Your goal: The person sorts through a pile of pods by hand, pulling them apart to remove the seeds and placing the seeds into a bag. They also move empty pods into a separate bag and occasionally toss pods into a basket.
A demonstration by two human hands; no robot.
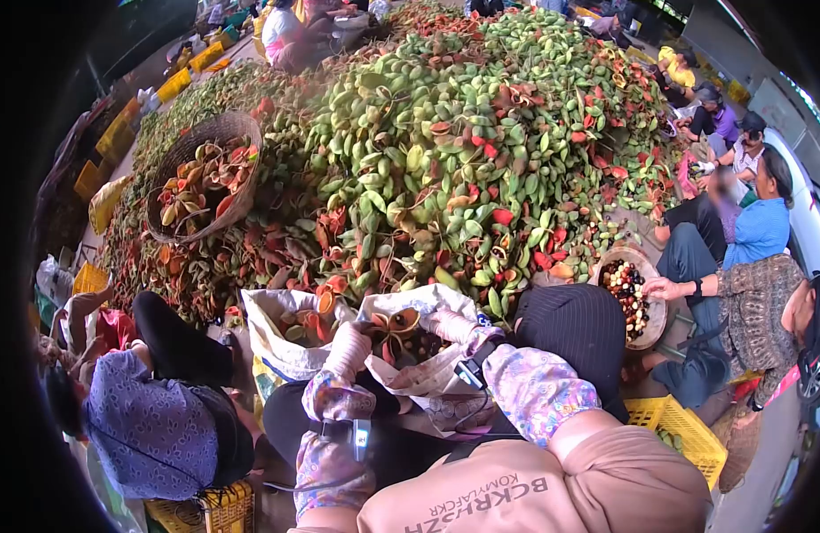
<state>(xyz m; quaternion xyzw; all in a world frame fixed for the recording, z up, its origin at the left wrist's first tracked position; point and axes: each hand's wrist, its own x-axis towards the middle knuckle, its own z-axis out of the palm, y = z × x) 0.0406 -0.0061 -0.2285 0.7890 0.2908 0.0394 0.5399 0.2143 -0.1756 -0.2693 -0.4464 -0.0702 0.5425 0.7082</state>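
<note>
green and red pods point(445, 169) heaped across floor, workers point(738, 258) seated around.

I saw the floor point(765, 480) carrying a huge pod heap point(463, 151), a woven basket point(205, 178), a white sack point(285, 338) and yellow crates point(685, 431).

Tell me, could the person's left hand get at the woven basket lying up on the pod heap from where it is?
Probably not. The left hand rests at the white sack close to the body, while the woven basket lies far up the pod heap, with piled pods between.
</note>
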